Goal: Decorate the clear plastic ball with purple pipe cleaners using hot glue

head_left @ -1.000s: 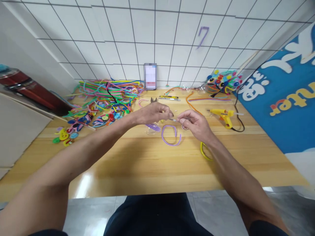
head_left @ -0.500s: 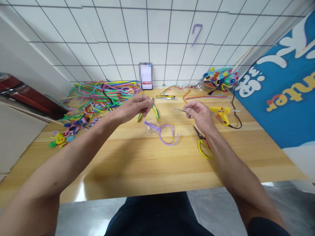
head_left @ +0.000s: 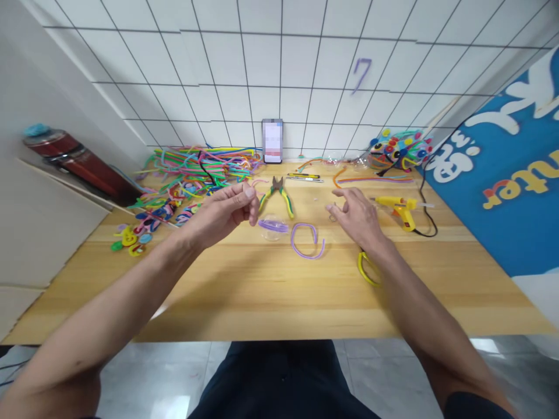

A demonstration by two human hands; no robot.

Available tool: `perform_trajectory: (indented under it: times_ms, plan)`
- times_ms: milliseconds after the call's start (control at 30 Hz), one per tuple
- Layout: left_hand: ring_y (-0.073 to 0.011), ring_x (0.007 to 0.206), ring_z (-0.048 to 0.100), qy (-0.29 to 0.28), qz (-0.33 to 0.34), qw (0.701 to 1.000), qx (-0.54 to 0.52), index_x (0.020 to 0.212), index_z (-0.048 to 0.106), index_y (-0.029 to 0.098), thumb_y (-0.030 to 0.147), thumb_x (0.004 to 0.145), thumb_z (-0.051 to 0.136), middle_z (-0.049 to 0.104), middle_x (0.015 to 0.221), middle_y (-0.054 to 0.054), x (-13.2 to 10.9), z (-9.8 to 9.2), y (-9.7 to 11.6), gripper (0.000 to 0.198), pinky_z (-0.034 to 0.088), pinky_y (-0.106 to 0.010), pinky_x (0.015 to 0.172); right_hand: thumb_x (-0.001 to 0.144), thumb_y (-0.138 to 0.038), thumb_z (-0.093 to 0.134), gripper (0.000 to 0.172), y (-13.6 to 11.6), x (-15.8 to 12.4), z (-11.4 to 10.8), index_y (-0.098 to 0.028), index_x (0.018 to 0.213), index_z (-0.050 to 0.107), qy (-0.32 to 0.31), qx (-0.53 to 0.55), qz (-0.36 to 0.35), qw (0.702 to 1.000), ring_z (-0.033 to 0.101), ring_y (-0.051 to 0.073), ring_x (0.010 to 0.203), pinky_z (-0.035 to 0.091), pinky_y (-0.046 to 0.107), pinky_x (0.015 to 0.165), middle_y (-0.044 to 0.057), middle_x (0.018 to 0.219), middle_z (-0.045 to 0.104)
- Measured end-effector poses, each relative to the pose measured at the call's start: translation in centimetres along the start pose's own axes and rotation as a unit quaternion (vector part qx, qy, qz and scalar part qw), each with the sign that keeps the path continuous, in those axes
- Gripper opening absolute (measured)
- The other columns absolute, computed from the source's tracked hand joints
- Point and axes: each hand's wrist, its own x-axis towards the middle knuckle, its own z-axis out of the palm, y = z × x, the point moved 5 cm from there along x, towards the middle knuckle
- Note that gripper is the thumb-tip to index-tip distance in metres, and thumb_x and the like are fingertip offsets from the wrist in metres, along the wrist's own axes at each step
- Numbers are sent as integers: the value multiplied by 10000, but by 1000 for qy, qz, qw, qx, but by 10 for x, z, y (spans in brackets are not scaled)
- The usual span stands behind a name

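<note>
My left hand [head_left: 233,208] hovers left of the pliers [head_left: 287,203], its fingers curled and its thumb pressed against them; whatever they may hold is hidden. My right hand [head_left: 356,215] is low over the table with thumb and fingers apart. A small thin ring-like piece [head_left: 332,219] shows under its fingertips, apparently not gripped. Between the hands lie a bent purple pipe cleaner [head_left: 301,255] and a clear round piece with purple strips [head_left: 273,226] in it. Yellow-handled scissors [head_left: 364,272] lie partly hidden beneath my right wrist.
A yellow glue gun [head_left: 402,210] with its cord lies at right. Bundled pipe cleaners [head_left: 196,166] and small colourful pieces [head_left: 127,235] fill the left. A phone [head_left: 273,141] leans on the tiled wall, near a yellow cutter [head_left: 303,175]. A dark red cylinder [head_left: 82,166] stands far left.
My right hand has let go of a thin light-coloured strip and spread its fingers. My left hand has moved away from the pliers' jaws, which now show. The view has shifted slightly.
</note>
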Motion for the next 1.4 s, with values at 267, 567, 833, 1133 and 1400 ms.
perform_trajectory:
  times_ms: [267, 567, 833, 1133, 1400]
  plan:
    - [-113, 582, 613, -50, -12, 998, -38, 730, 645, 181, 631, 758, 1012, 673, 681, 7, -9, 38, -3, 581, 508, -252, 591, 1029, -256, 683, 248, -84, 0, -6, -245, 800, 779, -111, 220, -82, 966, 679, 186, 709, 498, 330, 735, 7, 742, 737]
    - [-82, 594, 656, -36, 10, 996, -86, 805, 641, 158, 398, 877, 936, 823, 1022, -73, 26, 58, 0, 387, 548, -216, 569, 923, -627, 901, 416, -163, 67, -109, -223, 885, 811, -101, 428, -131, 888, 672, 130, 676, 586, 261, 630, 12, 788, 766]
    - [-114, 526, 632, -79, 43, 991, -95, 816, 613, 191, 380, 1067, 718, 590, 641, 35, 39, 73, 54, 331, 552, -230, 541, 928, -513, 922, 258, -166, 74, -105, -271, 973, 844, -98, 457, -114, 877, 682, 163, 776, 628, 297, 711, 18, 897, 802]
    - [-107, 595, 610, -15, 176, 982, 68, 758, 740, 180, 443, 922, 905, 687, 698, 6, 29, 32, 52, 351, 514, -247, 620, 801, -560, 959, 416, -101, 34, -32, -248, 1054, 853, -101, 573, 51, 812, 723, 160, 858, 599, 281, 732, 45, 1032, 826]
    - [-183, 777, 645, 55, 249, 907, 334, 729, 843, 234, 253, 896, 812, 733, 749, -16, 39, 51, 13, 171, 507, -309, 778, 809, -592, 946, 387, -114, 31, -4, -245, 971, 888, -31, 469, 34, 882, 735, 167, 756, 636, 313, 696, 17, 899, 849]
